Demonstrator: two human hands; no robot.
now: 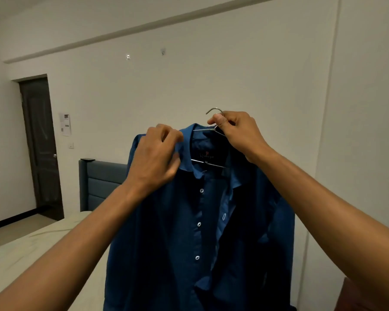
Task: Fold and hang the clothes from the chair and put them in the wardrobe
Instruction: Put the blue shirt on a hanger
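A dark blue button-up shirt (pixel 189 232) hangs in front of me at chest height, unbuttoned, with white buttons down its placket. A thin metal hanger (pixel 208 129) sits inside the collar, its hook sticking up above it. My right hand (pixel 236 133) grips the hanger just below the hook. My left hand (pixel 155 153) pinches the shirt's collar at its left shoulder. The shirt's lower part runs out of the frame.
A bed with a pale sheet (pixel 32 250) and a grey-blue headboard (pixel 99 182) lies at the lower left. A dark door (pixel 41 147) stands in the far left wall. Two small hooks (pixel 128 56) are on the white wall ahead.
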